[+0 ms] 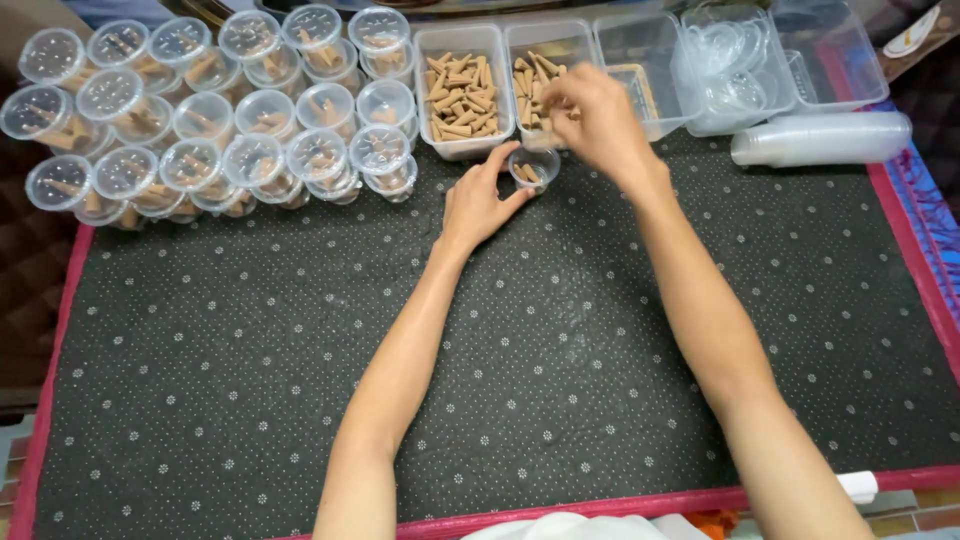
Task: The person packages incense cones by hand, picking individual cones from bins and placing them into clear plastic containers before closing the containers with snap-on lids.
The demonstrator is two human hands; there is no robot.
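Note:
A small clear round cup (536, 168) with a few brown cones in it stands on the dark dotted mat (300, 330). My left hand (478, 200) cups it from the left, thumb and fingers touching its side. Just above it, my right hand (594, 118) reaches into a clear rectangular tub of brown cones (530, 62), its fingers pinched on cones. A second tub of cones (460, 95) stands to the left of that one.
Many lidded clear cups (215, 110) holding cones are stacked at the back left. Clear tubs with lids (725, 70) and an empty tub (830, 55) stand at the back right, with a lying sleeve of nested cups (825, 138). The mat has a red border (930, 290).

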